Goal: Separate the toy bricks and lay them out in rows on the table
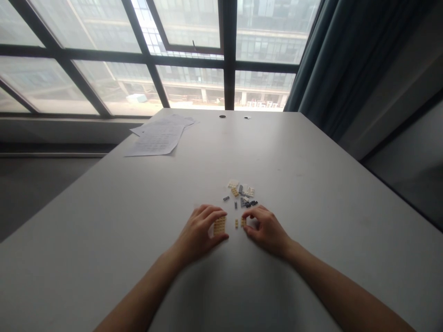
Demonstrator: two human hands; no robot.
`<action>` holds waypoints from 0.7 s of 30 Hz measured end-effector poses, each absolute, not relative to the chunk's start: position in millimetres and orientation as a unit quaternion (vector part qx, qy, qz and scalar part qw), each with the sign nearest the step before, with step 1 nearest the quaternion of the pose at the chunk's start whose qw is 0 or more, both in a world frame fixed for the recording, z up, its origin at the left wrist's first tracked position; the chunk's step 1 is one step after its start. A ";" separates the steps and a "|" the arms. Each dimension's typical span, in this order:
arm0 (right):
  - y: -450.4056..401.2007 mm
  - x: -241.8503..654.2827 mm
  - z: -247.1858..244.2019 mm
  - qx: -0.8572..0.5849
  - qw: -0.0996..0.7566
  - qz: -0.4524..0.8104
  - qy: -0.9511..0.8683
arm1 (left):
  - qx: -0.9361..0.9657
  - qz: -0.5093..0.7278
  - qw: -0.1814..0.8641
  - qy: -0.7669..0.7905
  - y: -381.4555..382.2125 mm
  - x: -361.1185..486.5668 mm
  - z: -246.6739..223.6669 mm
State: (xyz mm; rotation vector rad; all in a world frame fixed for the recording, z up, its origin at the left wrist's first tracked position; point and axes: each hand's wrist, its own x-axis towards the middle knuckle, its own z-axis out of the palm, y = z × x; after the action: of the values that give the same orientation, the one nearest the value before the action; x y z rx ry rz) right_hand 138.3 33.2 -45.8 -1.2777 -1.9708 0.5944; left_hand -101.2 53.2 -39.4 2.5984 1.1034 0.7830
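Observation:
My left hand (204, 227) is curved around a beige studded building-brick plate (219, 226), thumb at its near edge and fingers at its far edge. To the right, my right hand (265, 229) pinches a small beige brick (243, 222) between thumb and forefinger. A narrow beige brick (236, 223) lies on the table between the two hands. Just beyond them is a loose pile of bricks: a tan one (235, 192), white ones (249, 191), grey ones (241, 189) and black ones (251, 204).
Everything lies on a white table (207, 166). Printed paper sheets (157, 138) overlap its far left edge. Two round cable holes, one hole (222, 116) darker than the other, sit near the far edge. Beyond are windows, with a dark curtain (332, 69) at the right.

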 end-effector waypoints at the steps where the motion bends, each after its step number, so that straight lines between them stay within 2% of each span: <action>1: 32.2 138.0 -46.7 -0.494 0.345 0.230 -0.765 | 0.887 0.258 0.103 0.368 51.8 -98.5 -40.8; 10: 31.7 138.2 -49.3 -0.492 0.337 0.225 -0.771 | 0.921 0.216 0.034 0.322 45.1 -85.2 -39.2; 21: 32.5 134.9 -49.1 -0.494 0.376 0.206 -0.756 | 0.927 0.208 0.023 0.311 41.8 -79.7 -37.5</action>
State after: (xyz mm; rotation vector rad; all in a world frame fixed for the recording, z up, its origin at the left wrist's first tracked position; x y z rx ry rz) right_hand 134.9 32.5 -49.1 -1.2642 -1.9358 0.5283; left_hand -79.7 41.8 -37.5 2.8704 0.9634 0.6427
